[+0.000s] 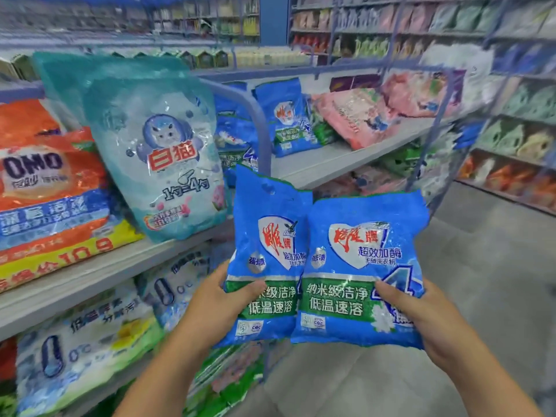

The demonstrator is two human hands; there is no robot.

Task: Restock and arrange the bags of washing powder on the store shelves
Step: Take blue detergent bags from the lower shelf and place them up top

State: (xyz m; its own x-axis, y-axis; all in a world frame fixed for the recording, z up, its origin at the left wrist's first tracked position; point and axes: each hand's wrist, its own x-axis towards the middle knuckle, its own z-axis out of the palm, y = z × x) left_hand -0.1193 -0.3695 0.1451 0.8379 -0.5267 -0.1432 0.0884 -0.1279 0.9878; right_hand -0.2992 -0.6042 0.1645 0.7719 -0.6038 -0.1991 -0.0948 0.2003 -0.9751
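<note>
Store shelves (99, 275) packed with detergent lined the aisle. The left hand (222, 296) pinched the lower edge of a blue bag (264, 236), thumb across its green band. The right hand (421, 311) clasped a second blue bag (361, 266) the same way; the two bags were upright and touching, held in the air. Up and left of the left hand, a pale teal cat bag (156, 164) leaned on the shelf beside orange OMO bags (45, 182). Beyond the hands, another blue bag (285, 115) stood on a farther shelf.
</note>
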